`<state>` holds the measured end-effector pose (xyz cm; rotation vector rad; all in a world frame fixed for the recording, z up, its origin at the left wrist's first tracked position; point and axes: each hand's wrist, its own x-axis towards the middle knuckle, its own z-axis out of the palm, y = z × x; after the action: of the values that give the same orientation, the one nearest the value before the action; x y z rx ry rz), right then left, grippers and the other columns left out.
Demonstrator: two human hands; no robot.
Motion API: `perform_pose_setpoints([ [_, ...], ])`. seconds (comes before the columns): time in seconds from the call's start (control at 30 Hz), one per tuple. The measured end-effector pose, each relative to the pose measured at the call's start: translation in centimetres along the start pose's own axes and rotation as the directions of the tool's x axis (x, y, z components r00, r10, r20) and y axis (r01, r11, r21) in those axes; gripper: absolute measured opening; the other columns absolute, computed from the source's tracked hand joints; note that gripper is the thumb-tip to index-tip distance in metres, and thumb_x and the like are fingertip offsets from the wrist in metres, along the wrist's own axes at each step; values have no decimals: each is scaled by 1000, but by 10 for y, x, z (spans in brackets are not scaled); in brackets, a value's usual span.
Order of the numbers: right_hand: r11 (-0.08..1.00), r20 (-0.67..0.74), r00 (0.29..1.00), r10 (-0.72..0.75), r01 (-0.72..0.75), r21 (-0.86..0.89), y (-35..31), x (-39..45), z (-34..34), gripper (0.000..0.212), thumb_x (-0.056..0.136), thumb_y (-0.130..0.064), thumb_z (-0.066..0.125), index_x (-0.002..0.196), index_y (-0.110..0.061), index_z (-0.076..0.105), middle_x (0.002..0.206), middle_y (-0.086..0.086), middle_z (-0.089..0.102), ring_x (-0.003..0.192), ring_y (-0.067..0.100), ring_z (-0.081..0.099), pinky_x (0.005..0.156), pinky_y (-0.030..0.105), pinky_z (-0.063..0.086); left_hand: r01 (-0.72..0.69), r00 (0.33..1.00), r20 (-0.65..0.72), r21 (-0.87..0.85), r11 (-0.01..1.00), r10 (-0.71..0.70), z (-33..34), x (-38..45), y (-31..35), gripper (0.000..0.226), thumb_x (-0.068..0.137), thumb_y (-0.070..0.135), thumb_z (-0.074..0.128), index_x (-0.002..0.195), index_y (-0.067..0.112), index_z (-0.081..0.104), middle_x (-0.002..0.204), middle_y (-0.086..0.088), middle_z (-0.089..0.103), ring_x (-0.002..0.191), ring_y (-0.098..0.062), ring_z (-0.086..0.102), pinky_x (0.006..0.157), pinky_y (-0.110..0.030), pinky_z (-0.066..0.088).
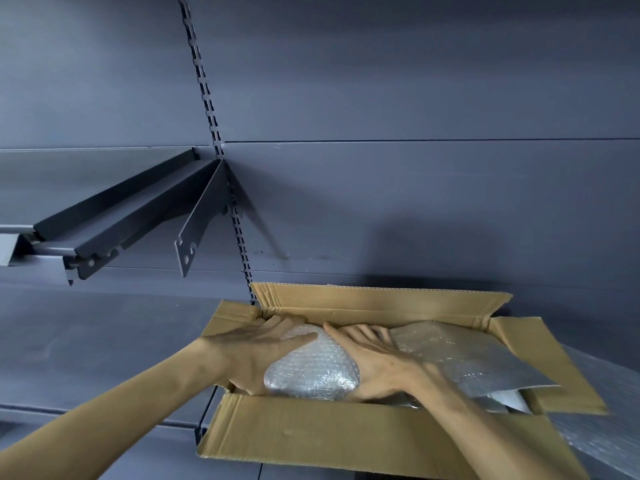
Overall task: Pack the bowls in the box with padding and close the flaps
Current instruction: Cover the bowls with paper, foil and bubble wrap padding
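An open cardboard box (311, 434) stands on a dark shelf with all its flaps spread outward. Inside its left half sits a rounded bundle wrapped in bubble wrap (311, 372); the bowl itself is hidden by the wrap. My left hand (256, 351) presses flat against the bundle's left side and my right hand (374, 358) against its right side, so both hold it between them. A loose sheet of bubble wrap (464, 358) lies over the box's right half and hides what is under it.
More bubble wrap (609, 410) lies on the shelf to the right of the box. A grey shelf bracket (197, 216) and an angled shelf (114, 216) jut from the back wall at upper left. A slotted upright (239, 230) runs down behind the box.
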<state>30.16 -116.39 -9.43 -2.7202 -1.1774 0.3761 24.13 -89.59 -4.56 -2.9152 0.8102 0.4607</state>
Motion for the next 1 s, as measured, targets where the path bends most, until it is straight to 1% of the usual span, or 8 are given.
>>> perform_pose_setpoints([
  [0.17, 999, -40, 999, 0, 2, 40, 1, -1, 1, 132, 64, -81, 68, 158, -39, -15, 158, -14, 16, 145, 13, 14, 120, 39, 10, 89, 994, 59, 32, 995, -91, -5, 3, 15, 122, 82, 34, 78, 149, 51, -22, 165, 5, -13, 152, -21, -7, 125, -43, 2],
  [0.27, 991, -44, 999, 12, -6, 136, -2, -3, -6, 133, 65, -76, 75, 159, -40, -12, 159, -18, 11, 146, 12, 12, 119, 37, 9, 176, 970, 211, -269, 947, -120, -25, -6, 7, 124, 75, 14, 80, 148, 63, -7, 163, 21, -15, 151, -7, -11, 125, -35, 11],
  [0.37, 959, -44, 998, 48, -34, 281, -5, -8, -17, 125, 65, -83, 69, 160, -43, -2, 160, -19, 12, 148, 12, 9, 121, 42, 14, 277, 950, 272, -499, 821, -156, -47, -18, 2, 102, 69, 23, 78, 141, 69, 23, 158, 31, 11, 148, -5, 14, 120, -37, 27],
  [0.5, 833, -237, 957, 165, -7, 553, -11, -14, -28, 70, 92, -69, 54, 153, -40, 36, 145, -14, 41, 136, 1, 35, 118, 38, 32, 54, 973, -170, -485, 873, -155, -58, 1, 22, 44, 89, 19, 63, 128, 37, 58, 137, 20, 49, 132, -6, 45, 112, -30, 37],
  [0.63, 643, -471, 804, 362, 151, 751, -8, -31, -43, 29, 110, -36, 42, 118, -22, 67, 113, -8, 71, 109, 5, 63, 102, 33, 47, -82, 804, -564, -419, 904, -188, -58, 47, 82, 23, 87, 6, 57, 106, 14, 68, 112, 5, 67, 101, -14, 60, 92, -40, 49],
  [0.77, 694, -539, 726, 427, 119, 710, 25, -79, -62, 24, 105, -19, 52, 106, -33, 71, 104, -17, 73, 101, -2, 65, 88, 19, 48, -204, 791, -607, -380, 902, -77, -50, 86, 142, 22, 89, 17, 57, 109, 19, 66, 112, 3, 65, 107, -18, 57, 89, -38, 49],
  [0.9, 853, -508, 771, 383, -85, 515, 68, -151, -73, 31, 104, -14, 51, 107, -38, 70, 111, -25, 66, 109, -6, 60, 92, 19, 46, -259, 882, -455, -255, 932, 121, -45, 116, 183, 42, 98, 57, 42, 129, 31, 51, 133, 10, 51, 127, -11, 42, 102, -35, 39],
  [1.0, 897, -481, 785, 390, -206, 391, 85, -193, -68, 32, 103, -11, 50, 110, -35, 70, 110, -24, 59, 105, -3, 55, 88, 21, 44, -239, 904, -403, -205, 949, 140, -51, 137, 198, 53, 98, 65, 35, 139, 33, 46, 145, 11, 44, 138, -12, 32, 110, -37, 30],
])
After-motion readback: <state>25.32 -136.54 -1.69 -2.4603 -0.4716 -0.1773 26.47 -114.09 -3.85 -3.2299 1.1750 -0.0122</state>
